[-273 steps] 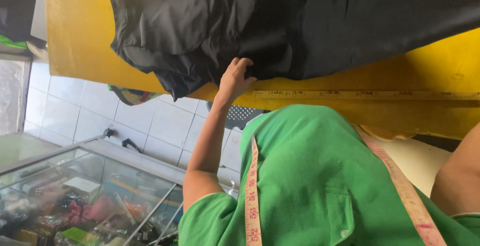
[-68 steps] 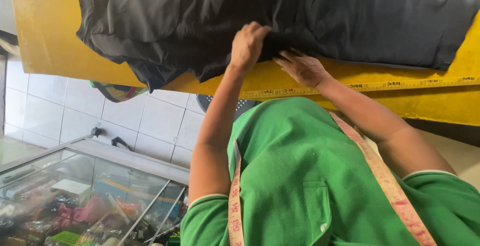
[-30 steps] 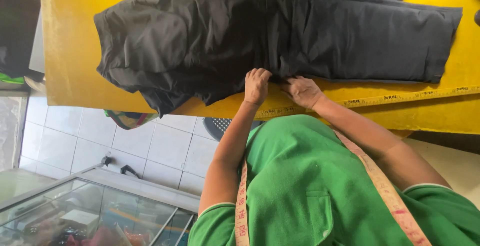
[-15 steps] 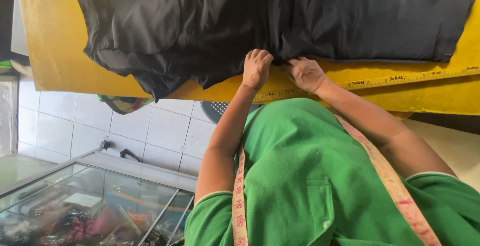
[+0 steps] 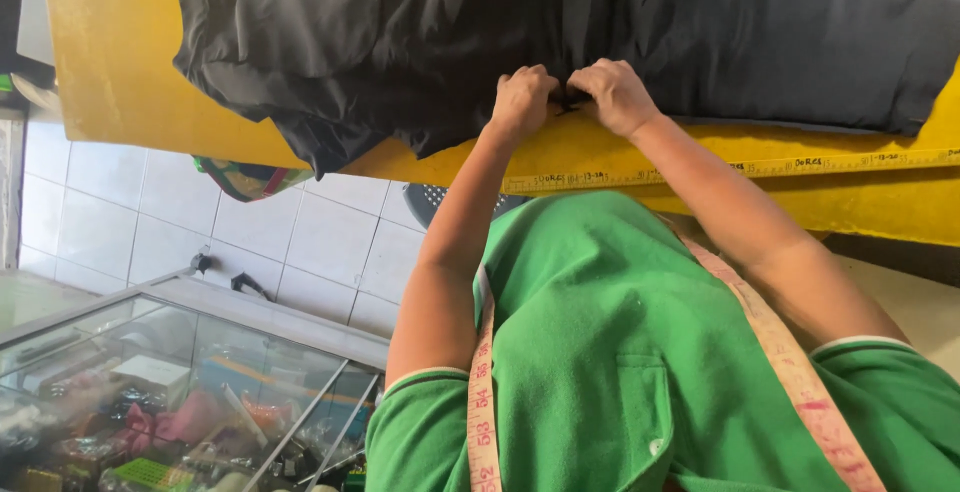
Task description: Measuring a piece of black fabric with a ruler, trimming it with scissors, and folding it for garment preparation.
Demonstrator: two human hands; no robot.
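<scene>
A black garment (image 5: 520,22) lies spread across a yellow table (image 5: 110,72). My left hand (image 5: 520,102) and my right hand (image 5: 615,92) sit side by side at the garment's near edge. Both have their fingers curled, pinching the black fabric between them. A long yellow ruler (image 5: 720,170) runs along the table's near edge just below my hands. A pink measuring tape (image 5: 485,402) hangs round my neck over my green shirt (image 5: 620,352).
A glass display case (image 5: 150,372) holding several colourful small items stands at the lower left. White floor tiles (image 5: 300,242) show beside it. A patterned cloth (image 5: 245,177) and a dark perforated object (image 5: 450,202) sit under the table edge.
My two hands have drawn together and closed on the fabric at the garment's near edge. The view has moved closer to the table.
</scene>
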